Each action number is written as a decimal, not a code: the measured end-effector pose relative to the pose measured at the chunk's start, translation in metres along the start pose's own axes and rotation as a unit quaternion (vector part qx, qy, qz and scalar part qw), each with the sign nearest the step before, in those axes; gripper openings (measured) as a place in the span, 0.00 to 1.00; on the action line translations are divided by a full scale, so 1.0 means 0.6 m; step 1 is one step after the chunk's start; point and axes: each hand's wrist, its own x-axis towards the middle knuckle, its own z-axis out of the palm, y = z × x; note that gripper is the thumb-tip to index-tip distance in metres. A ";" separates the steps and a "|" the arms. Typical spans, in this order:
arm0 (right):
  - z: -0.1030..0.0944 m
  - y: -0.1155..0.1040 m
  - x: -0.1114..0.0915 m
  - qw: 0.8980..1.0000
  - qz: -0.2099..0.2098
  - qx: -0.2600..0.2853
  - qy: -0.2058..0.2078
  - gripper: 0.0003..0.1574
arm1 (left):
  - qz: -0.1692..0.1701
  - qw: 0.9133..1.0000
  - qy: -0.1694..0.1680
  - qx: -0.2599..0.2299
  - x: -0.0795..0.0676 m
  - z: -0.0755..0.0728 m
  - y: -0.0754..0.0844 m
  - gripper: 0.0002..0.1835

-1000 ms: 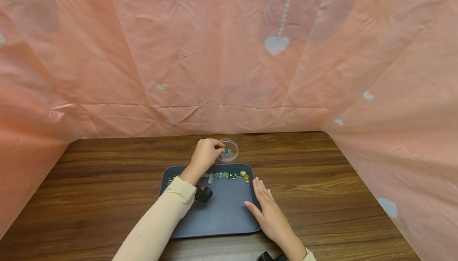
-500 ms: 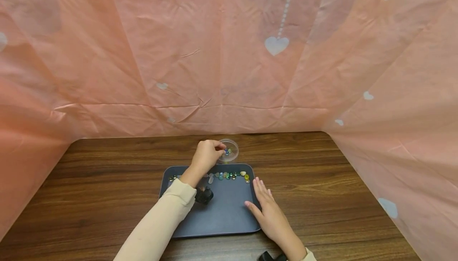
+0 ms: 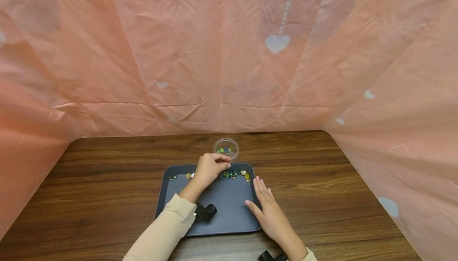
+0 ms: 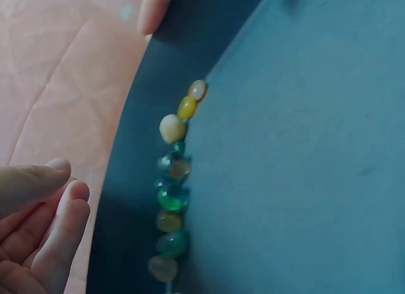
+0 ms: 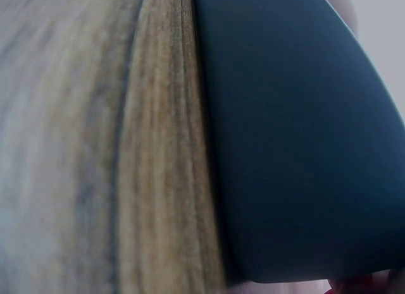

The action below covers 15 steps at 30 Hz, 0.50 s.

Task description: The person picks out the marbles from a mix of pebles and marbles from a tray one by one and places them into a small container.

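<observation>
My left hand (image 3: 209,168) is over the far rim of a dark grey tray (image 3: 229,213), just in front of a clear round dish (image 3: 235,155). Its thumb and fingertips come close together in the left wrist view; whether a small bead sits between them is hidden. Several glossy beads (image 3: 229,175) line the tray's far inner edge, green, cream and yellow, running round the right corner. More beads (image 3: 225,149), green and blue, lie in the dish. Along the tray's right side, my right hand (image 3: 272,215) rests with fingers straight and thumb over the rim.
The tray lies on a brown wood-grain table (image 3: 107,181). Pink fabric with pale hearts (image 3: 229,74) hangs behind and at both sides. A black wrist camera (image 3: 205,212) on the left wrist hangs over the tray.
My left hand has drawn back from the dish to the tray's far rim, uncovering more beads in the dish and hiding part of the row. My right hand stays put.
</observation>
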 end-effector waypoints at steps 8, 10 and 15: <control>0.001 0.000 0.000 1.000 0.001 0.003 -0.002 0.45 | 0.008 0.999 -0.041 0.023 -0.009 0.018 -0.010 0.08; 0.001 0.000 0.000 1.000 0.003 0.005 -0.004 0.45 | 0.000 0.998 -0.050 0.031 -0.010 0.022 -0.011 0.07; 0.001 -0.001 0.001 1.000 0.010 0.008 -0.010 0.45 | 0.003 0.997 -0.052 0.065 -0.013 0.031 -0.011 0.06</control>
